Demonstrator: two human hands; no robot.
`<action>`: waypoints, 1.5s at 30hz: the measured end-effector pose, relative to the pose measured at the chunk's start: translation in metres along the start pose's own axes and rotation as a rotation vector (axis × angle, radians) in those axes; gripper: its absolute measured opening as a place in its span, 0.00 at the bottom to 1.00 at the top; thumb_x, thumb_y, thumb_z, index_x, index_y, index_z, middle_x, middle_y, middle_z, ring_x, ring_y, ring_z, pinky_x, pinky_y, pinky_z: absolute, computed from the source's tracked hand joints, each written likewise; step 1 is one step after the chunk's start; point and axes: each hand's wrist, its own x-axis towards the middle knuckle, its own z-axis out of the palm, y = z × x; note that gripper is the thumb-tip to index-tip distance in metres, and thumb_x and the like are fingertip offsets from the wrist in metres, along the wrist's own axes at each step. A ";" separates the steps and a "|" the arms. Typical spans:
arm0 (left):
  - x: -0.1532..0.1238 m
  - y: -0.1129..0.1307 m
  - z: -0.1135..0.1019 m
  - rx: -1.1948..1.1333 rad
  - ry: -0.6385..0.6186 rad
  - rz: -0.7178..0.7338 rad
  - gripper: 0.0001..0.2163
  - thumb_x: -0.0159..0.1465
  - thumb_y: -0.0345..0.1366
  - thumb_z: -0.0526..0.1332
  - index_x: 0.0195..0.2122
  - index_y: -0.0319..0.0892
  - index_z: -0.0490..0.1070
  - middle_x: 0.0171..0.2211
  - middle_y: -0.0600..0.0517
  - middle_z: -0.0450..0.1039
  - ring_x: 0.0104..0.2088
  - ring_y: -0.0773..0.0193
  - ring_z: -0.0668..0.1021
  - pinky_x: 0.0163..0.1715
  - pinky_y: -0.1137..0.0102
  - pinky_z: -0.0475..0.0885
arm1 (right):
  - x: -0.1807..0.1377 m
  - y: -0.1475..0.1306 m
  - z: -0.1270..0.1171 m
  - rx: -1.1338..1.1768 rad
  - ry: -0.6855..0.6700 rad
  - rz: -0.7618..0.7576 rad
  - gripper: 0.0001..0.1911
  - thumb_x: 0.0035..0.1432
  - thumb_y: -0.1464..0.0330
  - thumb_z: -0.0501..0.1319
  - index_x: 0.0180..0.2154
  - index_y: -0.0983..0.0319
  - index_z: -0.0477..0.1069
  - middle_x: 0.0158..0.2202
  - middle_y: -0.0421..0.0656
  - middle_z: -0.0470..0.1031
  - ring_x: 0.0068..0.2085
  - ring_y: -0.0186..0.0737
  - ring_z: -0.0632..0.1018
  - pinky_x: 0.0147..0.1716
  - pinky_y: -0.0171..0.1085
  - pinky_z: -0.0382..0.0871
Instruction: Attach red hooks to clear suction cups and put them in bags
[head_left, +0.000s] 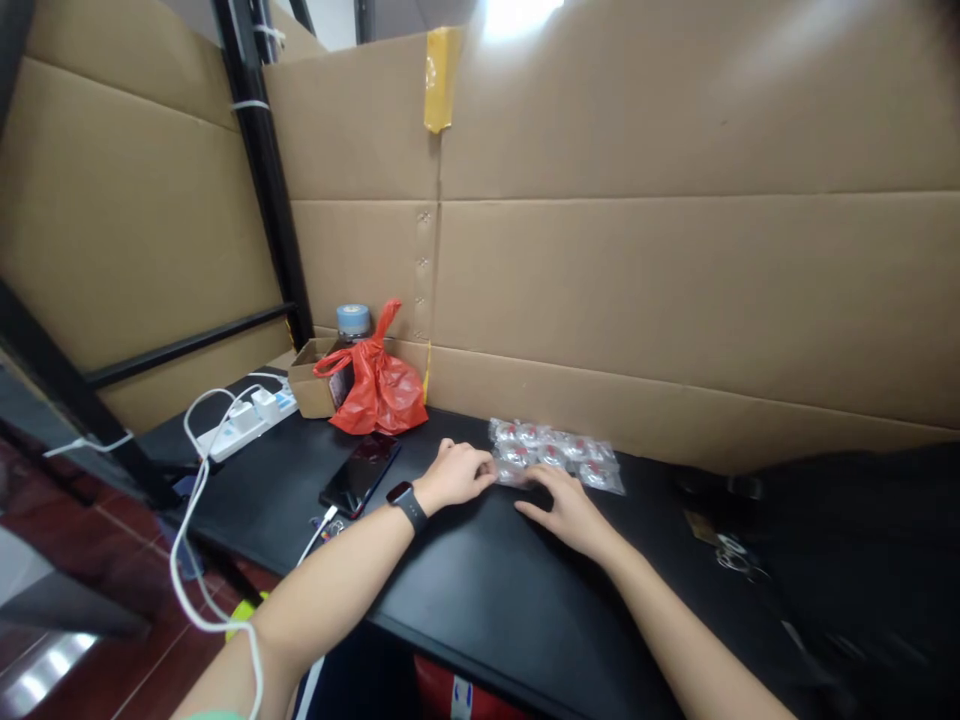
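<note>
I have the packets (559,452) in a row on the table (465,590), long axis left to right, just beyond both hands: left hand (456,475) curled at their left end, pinch unclear, right hand (568,512) flat, fingers spread, on their near edge.

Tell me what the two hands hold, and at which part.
Both touch the clear plastic packet lying on the table: left hand at its left end, right hand at its near edge. Whether either grips it cannot be told.
</note>
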 end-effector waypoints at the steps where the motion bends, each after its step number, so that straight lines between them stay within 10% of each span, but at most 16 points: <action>1: 0.001 -0.001 0.001 -0.023 -0.007 -0.027 0.07 0.67 0.38 0.59 0.39 0.45 0.77 0.37 0.53 0.80 0.43 0.59 0.77 0.49 0.61 0.60 | 0.001 0.001 0.001 0.010 0.021 0.011 0.10 0.62 0.60 0.59 0.40 0.57 0.73 0.47 0.48 0.75 0.51 0.52 0.72 0.52 0.53 0.64; 9: 0.005 -0.009 0.018 -0.011 0.069 -0.185 0.10 0.64 0.42 0.61 0.31 0.46 0.79 0.46 0.50 0.77 0.52 0.53 0.72 0.51 0.58 0.63 | 0.005 0.007 0.016 -0.044 0.169 0.187 0.19 0.65 0.56 0.52 0.29 0.59 0.73 0.46 0.47 0.74 0.50 0.52 0.71 0.51 0.53 0.61; 14: 0.003 -0.002 0.026 0.023 0.154 -0.250 0.11 0.66 0.41 0.57 0.37 0.44 0.78 0.45 0.47 0.75 0.52 0.50 0.70 0.51 0.53 0.62 | 0.005 -0.009 0.026 -0.166 0.342 0.298 0.11 0.61 0.59 0.56 0.38 0.59 0.72 0.43 0.48 0.74 0.47 0.51 0.72 0.46 0.49 0.62; 23: -0.004 0.000 0.020 0.075 0.111 -0.025 0.19 0.62 0.51 0.62 0.50 0.51 0.76 0.62 0.49 0.63 0.62 0.46 0.60 0.56 0.50 0.59 | -0.001 -0.021 0.022 -0.085 0.144 0.118 0.23 0.57 0.65 0.58 0.55 0.57 0.68 0.51 0.48 0.76 0.53 0.53 0.71 0.52 0.52 0.59; 34: 0.002 -0.002 0.028 -0.069 0.058 -0.006 0.09 0.64 0.40 0.60 0.44 0.49 0.75 0.56 0.50 0.68 0.57 0.53 0.68 0.56 0.52 0.60 | -0.009 0.051 -0.016 0.204 0.146 0.401 0.17 0.55 0.63 0.61 0.46 0.61 0.72 0.31 0.42 0.77 0.34 0.43 0.76 0.38 0.41 0.67; 45: -0.002 -0.006 0.025 0.140 0.146 -0.014 0.14 0.66 0.40 0.56 0.50 0.44 0.71 0.59 0.45 0.67 0.58 0.54 0.70 0.58 0.58 0.64 | -0.009 0.070 -0.020 -0.279 0.376 0.579 0.18 0.61 0.56 0.58 0.49 0.57 0.71 0.50 0.48 0.72 0.53 0.51 0.72 0.49 0.48 0.62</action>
